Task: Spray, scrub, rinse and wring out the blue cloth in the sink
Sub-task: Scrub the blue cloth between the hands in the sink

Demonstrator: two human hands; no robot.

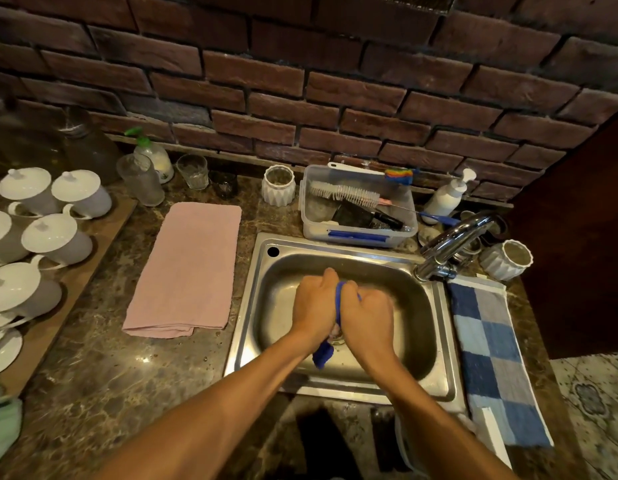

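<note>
Over the middle of the steel sink point(439, 341), both my hands grip the blue cloth point(323, 355), which is rolled into a tight rope between them. My left hand point(316, 304) holds one side and my right hand point(368, 315) the other, fists close together. A strip of cloth shows between the knuckles and a bunched end hangs below my left wrist. Most of the cloth is hidden inside my fists. The chrome tap point(453, 245) stands at the sink's right rear corner; no water stream is visible.
A folded pink towel point(190, 268) lies left of the sink and a blue checked cloth point(494, 358) lies to its right. Behind the sink is a plastic box of brushes point(359, 209), a white pump bottle point(446, 195), jars and glasses. White lidded cups point(54, 233) crowd the far left.
</note>
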